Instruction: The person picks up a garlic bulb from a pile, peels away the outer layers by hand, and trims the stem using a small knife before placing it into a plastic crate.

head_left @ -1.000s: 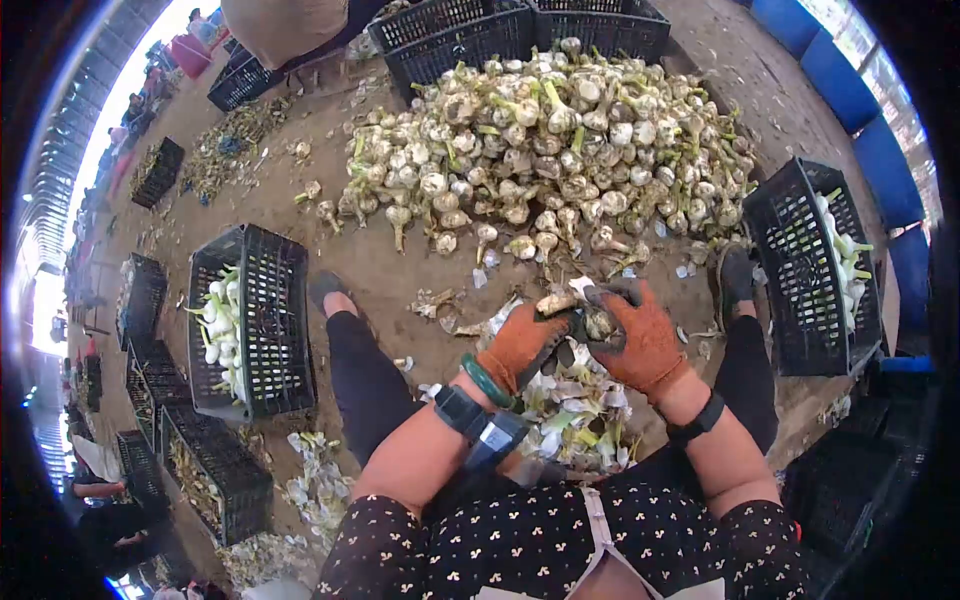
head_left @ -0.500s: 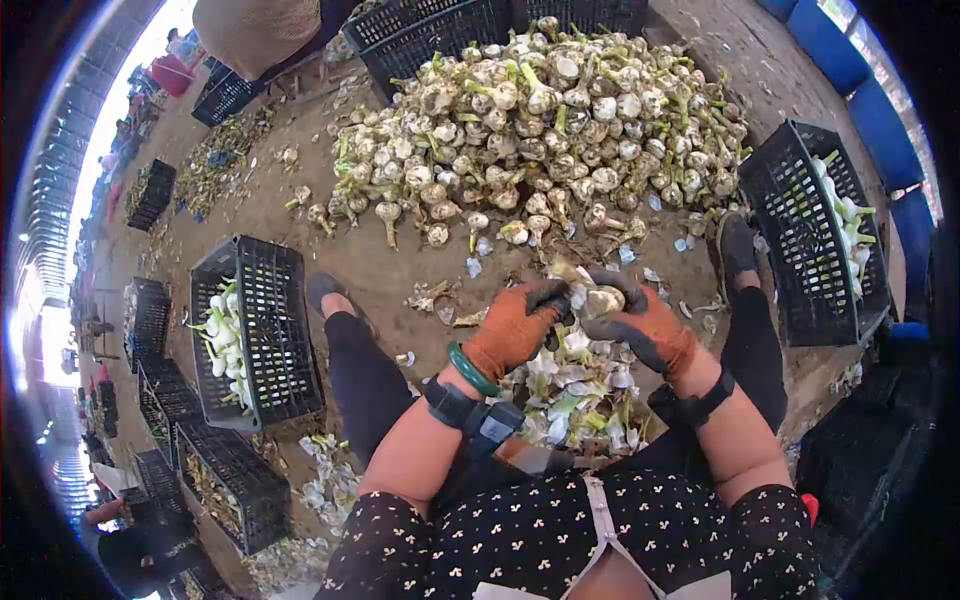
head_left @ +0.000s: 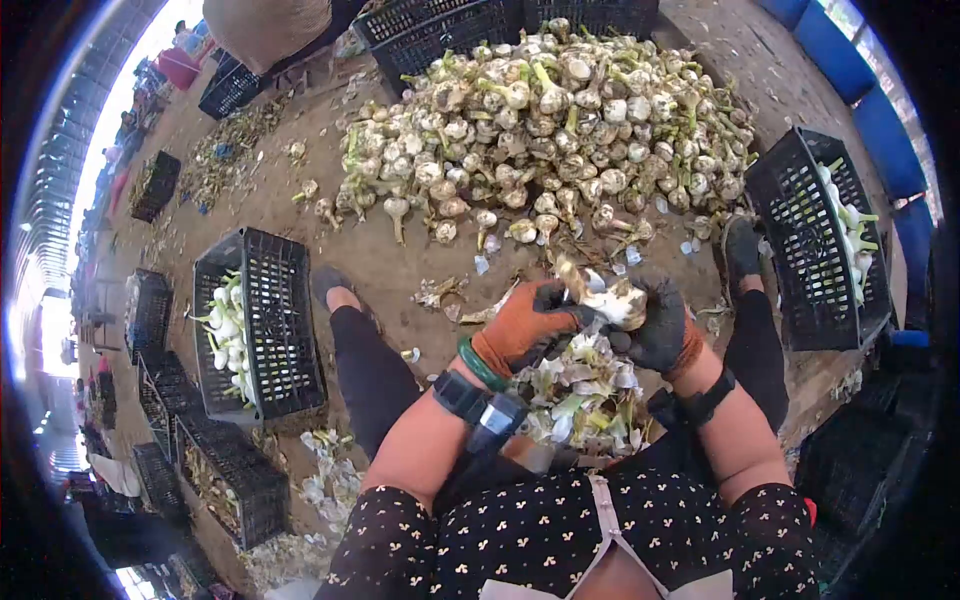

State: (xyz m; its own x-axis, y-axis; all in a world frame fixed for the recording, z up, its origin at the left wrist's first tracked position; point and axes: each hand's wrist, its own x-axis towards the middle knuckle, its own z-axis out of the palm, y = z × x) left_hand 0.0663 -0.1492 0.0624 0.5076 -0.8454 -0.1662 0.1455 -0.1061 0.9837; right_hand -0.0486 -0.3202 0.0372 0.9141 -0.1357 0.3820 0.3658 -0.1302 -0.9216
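A garlic bulb [head_left: 624, 304] with brownish outer skin and a pale stem is held between my hands, above a heap of peeled skins [head_left: 575, 400]. My right hand [head_left: 658, 325], in an orange glove with dark fingers, is closed around the bulb's right side. My left hand [head_left: 530, 325], gloved alike, is closed at the stem side, against the loosened skin. Its fingertips are partly hidden. A large pile of unpeeled garlic [head_left: 560, 130] lies on the ground beyond my feet.
A black crate [head_left: 283, 325] with white garlic stands left of my legs, and another crate [head_left: 815, 235] with garlic stands on the right. Several more crates line the far left. A person [head_left: 268, 30] is at the upper left. Loose skins litter the ground.
My right hand has turned, now showing its dark fingers around the bulb's right side. The bulb has tilted and shows more white surface. My left hand has shifted slightly right and down.
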